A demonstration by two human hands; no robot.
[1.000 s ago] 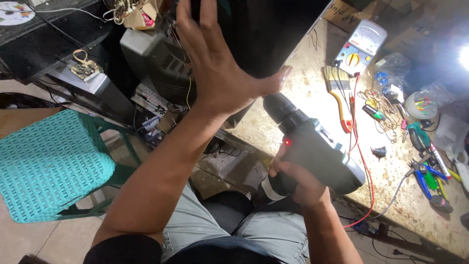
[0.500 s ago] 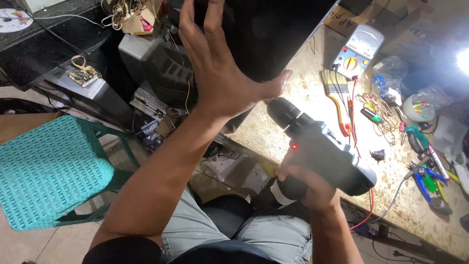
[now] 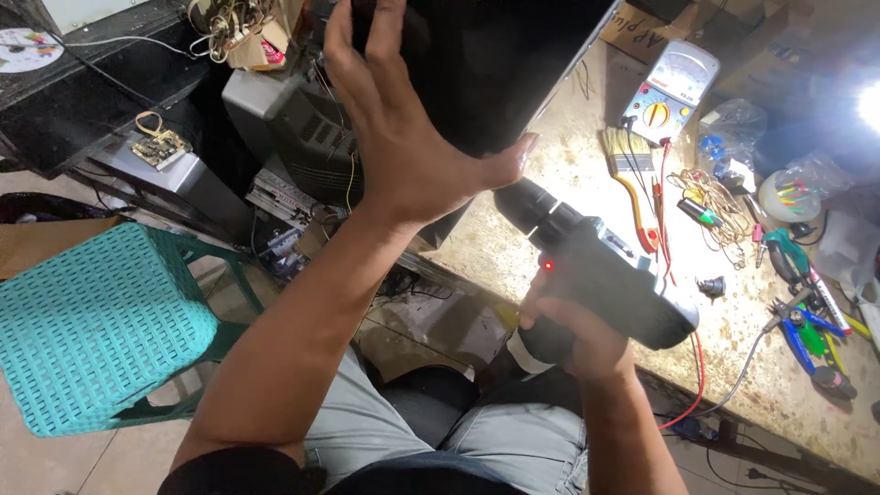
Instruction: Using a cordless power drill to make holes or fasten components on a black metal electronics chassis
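At the far left a turquoise woven plastic stool (image 3: 87, 321) is seen on the floor, and behind it a small circuit board (image 3: 161, 147) lies on a dark shelf, with grey electronic chassis (image 3: 293, 128) stacked just beside the bench. Next, the left hand (image 3: 403, 137) is laid flat with fingers spread against the back of a large black panel (image 3: 495, 64), which is stood tilted on the near edge of the stone-topped workbench (image 3: 587, 174); the panel is steadied rather than gripped. Just below the thumb, a dark grey cordless drill (image 3: 596, 275) is held in the right hand (image 3: 573, 335), whose fingers are wrapped tightly round the handle; a small red light is lit on the body, and the chuck is pointed at the lower edge of the panel, close to it, though whether a bit is seated in a screw cannot be told. Judged from this, the fastening work on the panel is under way: the panel is braced and the tool is brought up and powered, but no loose screws or removed cover are shown, so little appears finished. Further right, a paintbrush (image 3: 628, 174), an analogue multimeter (image 3: 669, 92), tangled wire (image 3: 710, 206) and pliers (image 3: 807, 335) are left untouched on the bench.
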